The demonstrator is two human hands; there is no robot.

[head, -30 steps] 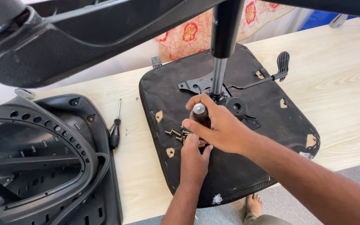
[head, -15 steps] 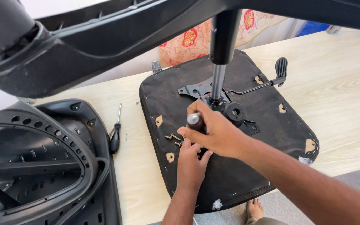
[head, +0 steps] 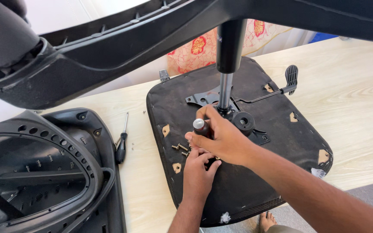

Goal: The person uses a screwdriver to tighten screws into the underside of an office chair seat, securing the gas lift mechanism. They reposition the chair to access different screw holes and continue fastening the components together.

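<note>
An upturned black chair seat lies on the wooden table. A metal mechanism plate with a gas cylinder stands at its middle. My right hand grips a screwdriver with a dark handle and silver cap, held upright on the seat. My left hand lies just below it, fingertips at the tool's tip beside loose screws.
A black chair backrest lies at the left. A second screwdriver rests on the table between backrest and seat. A lever with a paddle juts out at the seat's far right. The chair base spans the top.
Both hands stay at the same spot on the seat with the screwdriver upright. The view has shifted slightly; nothing else has moved.
</note>
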